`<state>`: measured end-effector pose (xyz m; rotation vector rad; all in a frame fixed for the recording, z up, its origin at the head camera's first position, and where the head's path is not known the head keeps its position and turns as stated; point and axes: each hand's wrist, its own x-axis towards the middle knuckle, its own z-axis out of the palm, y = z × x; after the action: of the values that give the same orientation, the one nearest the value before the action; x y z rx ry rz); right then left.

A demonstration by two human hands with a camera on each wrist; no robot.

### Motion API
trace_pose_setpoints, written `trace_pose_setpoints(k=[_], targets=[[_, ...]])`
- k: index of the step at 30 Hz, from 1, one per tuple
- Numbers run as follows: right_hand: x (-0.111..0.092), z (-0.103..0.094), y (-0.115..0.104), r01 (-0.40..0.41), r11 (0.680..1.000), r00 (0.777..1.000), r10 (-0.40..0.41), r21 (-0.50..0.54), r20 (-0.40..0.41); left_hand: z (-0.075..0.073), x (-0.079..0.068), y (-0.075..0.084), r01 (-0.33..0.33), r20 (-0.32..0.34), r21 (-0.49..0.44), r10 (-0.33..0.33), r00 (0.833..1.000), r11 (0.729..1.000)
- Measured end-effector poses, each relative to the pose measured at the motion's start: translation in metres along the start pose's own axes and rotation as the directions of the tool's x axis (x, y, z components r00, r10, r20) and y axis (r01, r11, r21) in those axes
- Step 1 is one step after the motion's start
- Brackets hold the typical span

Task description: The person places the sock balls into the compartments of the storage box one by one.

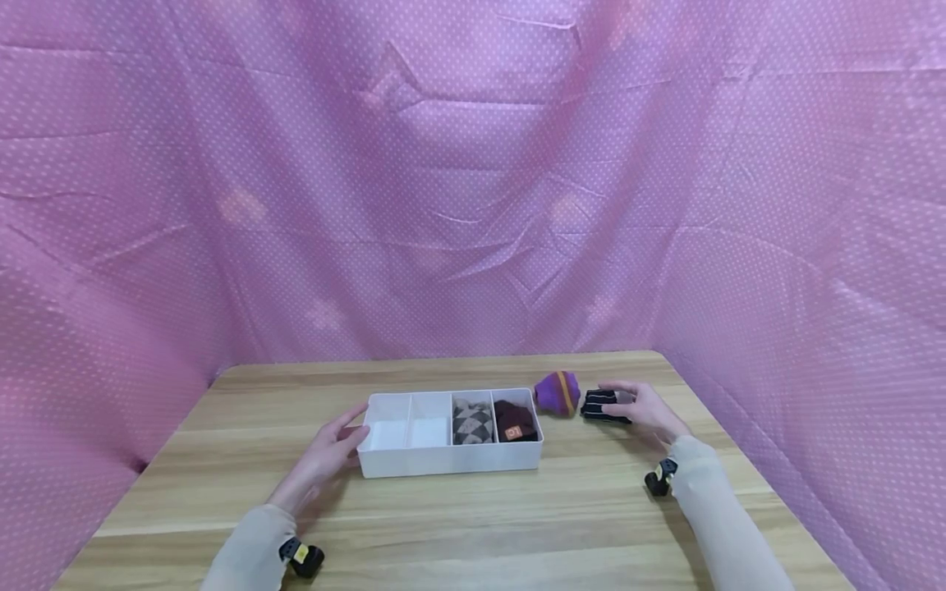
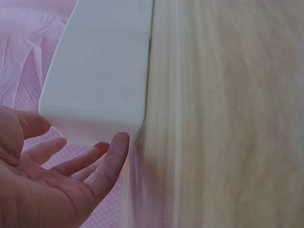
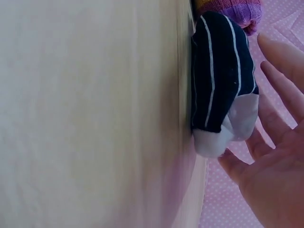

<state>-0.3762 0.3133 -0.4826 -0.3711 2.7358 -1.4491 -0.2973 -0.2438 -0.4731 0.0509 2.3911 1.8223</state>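
A white divided box (image 1: 451, 461) stands on the table. My left hand (image 1: 328, 450) is at its left end, the fingers (image 2: 116, 149) loosely extended and touching the end wall. To the right of the box lies a rolled pair of black socks (image 3: 216, 71) with thin white stripes and pale ends. My right hand (image 1: 645, 410) reaches over these socks from the right, its fingers spread around them and not closed. Between the box and the striped socks sits a rolled purple pair of socks (image 1: 554, 394) with an orange band.
In the box's two right compartments lie a grey-and-cream argyle sock roll (image 1: 471, 423) and a dark maroon sock roll (image 1: 513, 420) with an orange label. The wooden table (image 1: 458, 533) is enclosed by a pink dotted curtain (image 1: 458, 205) at the back and sides.
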Motion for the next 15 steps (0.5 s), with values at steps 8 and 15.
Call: trace_pose_setpoints(k=[8, 15], targets=[[-0.004, -0.006, 0.008, 0.033, 0.999, 0.999, -0.033, 0.021, -0.018, 0.004, -0.009, 0.003, 0.004, -0.007, -0.011, -0.004, 1.0, 1.0], [-0.006, -0.008, 0.012, 0.049, 0.999, 0.998, -0.049, -0.014, -0.026, 0.01, -0.014, 0.003, 0.001, -0.029, 0.001, -0.001, 1.0, 1.0]])
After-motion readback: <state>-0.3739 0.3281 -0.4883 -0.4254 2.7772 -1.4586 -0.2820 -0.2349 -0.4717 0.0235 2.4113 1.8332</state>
